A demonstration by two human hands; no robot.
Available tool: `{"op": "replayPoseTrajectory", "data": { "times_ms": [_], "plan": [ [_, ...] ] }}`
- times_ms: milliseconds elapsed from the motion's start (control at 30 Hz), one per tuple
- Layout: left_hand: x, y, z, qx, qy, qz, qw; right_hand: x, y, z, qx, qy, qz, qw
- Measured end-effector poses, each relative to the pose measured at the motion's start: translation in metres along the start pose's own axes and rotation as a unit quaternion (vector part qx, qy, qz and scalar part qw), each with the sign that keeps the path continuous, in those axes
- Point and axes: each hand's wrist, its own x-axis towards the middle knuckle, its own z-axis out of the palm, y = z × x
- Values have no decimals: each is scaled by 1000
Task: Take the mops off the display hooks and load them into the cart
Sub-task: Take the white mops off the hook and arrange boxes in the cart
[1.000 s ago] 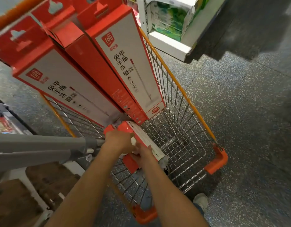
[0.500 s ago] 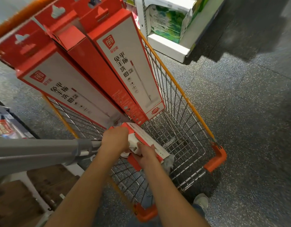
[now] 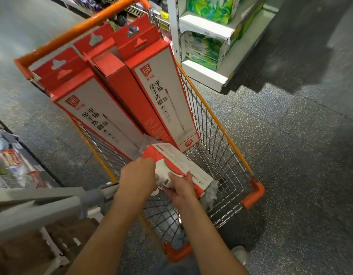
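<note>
Holding the head end of a mop (image 3: 179,165) over the cart (image 3: 227,135), both hands work close together in the head view. The left hand (image 3: 138,178) curls over the near corner of the mop's red-and-white card sleeve. The right hand (image 3: 181,186) grips the sleeve's near edge from below, thumb on top. The mop's grey handle (image 3: 42,197) runs out to the left, past the cart's rim.

Three boxed mops (image 3: 122,92) already stand in the cart, leaning against the far orange push bar (image 3: 76,30), side by side and touching. A shelf unit (image 3: 207,74) with green packs stands just beyond the cart's right side.

Handling judgement: the mop is probably light but long, so the free handle will lever against the grip. The card sleeve is thin and likely to crease or tear if squeezed hard. The white fringe (image 3: 210,192) hanging below it is soft and gives no purchase. Take hold at the rigid head under the sleeve with one hand and on the handle with the other. Swing the handle clear of the wire sides before lowering.
</note>
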Motion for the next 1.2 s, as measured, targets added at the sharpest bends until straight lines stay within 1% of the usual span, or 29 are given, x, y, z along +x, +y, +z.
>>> {"op": "replayPoseTrajectory", "data": {
  "times_ms": [200,333,633,833,967,1200],
  "plan": [
    [-45,2,-24,-2,35,-14,999,-42,-5,0,7,-43,-23,999],
    [-79,2,-29,-33,45,-38,998,-75,-11,-10,-4,-68,-47,997],
    [-185,8,-16,-103,166,-50,979,-160,-3,-41,-22,-127,-97,987],
    [-248,20,-10,-121,208,-68,968,-203,8,-71,-23,-174,-142,974],
    [-288,34,-4,-156,248,-78,953,-230,10,-92,-33,-184,-204,961],
    [-340,56,7,-243,329,-49,911,-262,4,-127,-53,-186,-318,928]
  ]
}}
